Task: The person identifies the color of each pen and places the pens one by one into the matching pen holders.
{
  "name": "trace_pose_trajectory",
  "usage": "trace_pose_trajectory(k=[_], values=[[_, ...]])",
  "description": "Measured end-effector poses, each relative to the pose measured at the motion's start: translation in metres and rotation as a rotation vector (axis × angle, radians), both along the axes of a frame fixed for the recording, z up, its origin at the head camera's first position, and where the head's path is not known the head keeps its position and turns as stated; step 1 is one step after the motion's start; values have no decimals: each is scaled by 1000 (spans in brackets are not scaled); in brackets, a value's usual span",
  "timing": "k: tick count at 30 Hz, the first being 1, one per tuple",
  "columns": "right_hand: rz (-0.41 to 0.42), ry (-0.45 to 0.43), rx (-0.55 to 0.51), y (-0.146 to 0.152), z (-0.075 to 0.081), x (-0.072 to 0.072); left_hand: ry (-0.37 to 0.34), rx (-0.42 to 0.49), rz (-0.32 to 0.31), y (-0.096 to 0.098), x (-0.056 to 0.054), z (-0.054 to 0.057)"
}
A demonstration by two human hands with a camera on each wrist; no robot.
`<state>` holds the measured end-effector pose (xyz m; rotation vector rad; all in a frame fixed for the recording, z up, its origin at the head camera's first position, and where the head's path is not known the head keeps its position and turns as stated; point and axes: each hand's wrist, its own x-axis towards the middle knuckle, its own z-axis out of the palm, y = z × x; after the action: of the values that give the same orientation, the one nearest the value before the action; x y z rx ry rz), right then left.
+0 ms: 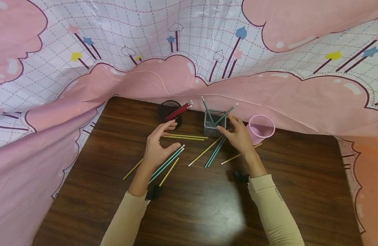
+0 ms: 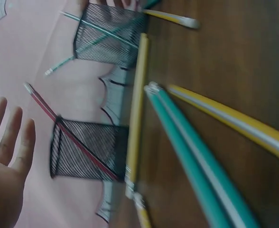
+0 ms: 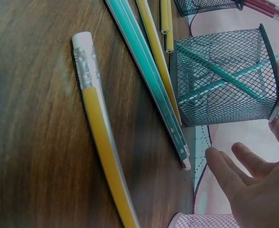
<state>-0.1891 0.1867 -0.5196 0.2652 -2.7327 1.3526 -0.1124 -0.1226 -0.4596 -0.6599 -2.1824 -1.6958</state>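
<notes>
My left hand (image 1: pixel 155 147) hovers over the table with fingers spread and nothing in it, just in front of a round black mesh cup (image 1: pixel 175 124) holding red pencils (image 1: pixel 179 111). Below its thumb lie two green pencils (image 1: pixel 165 165). My right hand (image 1: pixel 239 136) is at the right side of a square black mesh cup (image 3: pixel 225 80), thumb and index finger by its rim; whether they touch it I cannot tell. Two green pencils (image 1: pixel 229 112) lean crossed inside that cup. In the right wrist view the other fingers (image 3: pixel 220 168) extend loosely, holding nothing.
A pink mesh cup (image 1: pixel 261 128) stands right of my right hand. Two green pencils (image 1: pixel 215 153) and several yellow pencils (image 1: pixel 204 152) lie scattered on the dark wooden table (image 1: pixel 195 205). A patterned pink cloth (image 1: pixel 232 92) hangs behind the table.
</notes>
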Motion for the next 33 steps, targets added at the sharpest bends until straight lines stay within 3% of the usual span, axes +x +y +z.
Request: trace_pose_trajectory(k=[8, 17, 25, 27, 33], values=[[8, 0, -26, 1, -3, -1, -51, 14, 67, -19, 21, -17], [12, -1, -11, 1, -3, -3, -104, -71, 57, -31, 42, -29], [22, 13, -4, 1, -4, -4, -157, -96, 126, -41, 62, -47], [23, 16, -9, 1, -4, -3, -170, -88, 151, -46, 66, -54], [23, 19, -22, 1, -3, -4, -183, -100, 196, -69, 69, -91]])
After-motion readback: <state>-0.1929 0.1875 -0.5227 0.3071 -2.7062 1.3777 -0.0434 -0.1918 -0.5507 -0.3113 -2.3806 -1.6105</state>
